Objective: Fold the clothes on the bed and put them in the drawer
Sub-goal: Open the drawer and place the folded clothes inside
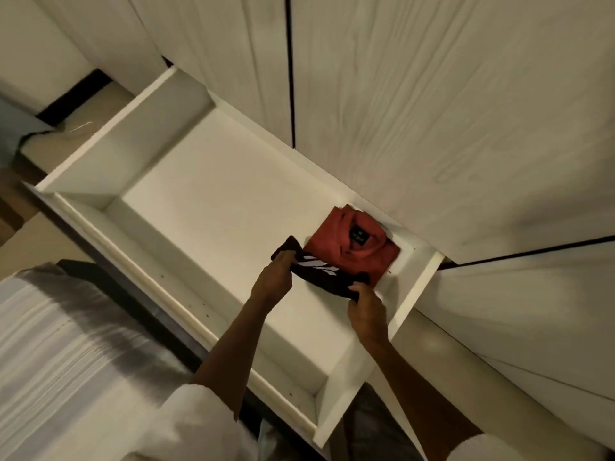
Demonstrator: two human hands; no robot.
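White boards form the open drawer [186, 181], pulled out from under pale wood-grain wardrobe doors [416, 104], and its floor is bare across most of its length. In its far right corner lies a folded red garment [352, 252] with a small dark label at the collar, close against the drawer's back and right walls. Over the drawer, just in front of the red garment and overlapping its near edge, the person holds a folded black garment [319, 274] with white diagonal stripes between 2 hands. The left hand [273, 281] grips the garment's left end, fingers curled over the cloth; the right hand [366, 304] pinches its near right edge, fingertips tucked around the fabric. Whether the black garment touches the drawer floor cannot be told. Both forearms reach out from white sleeves [199, 424] at the bottom of the view. At the lower left lies a blurred light bedcover [60, 344], beside the drawer's front panel.
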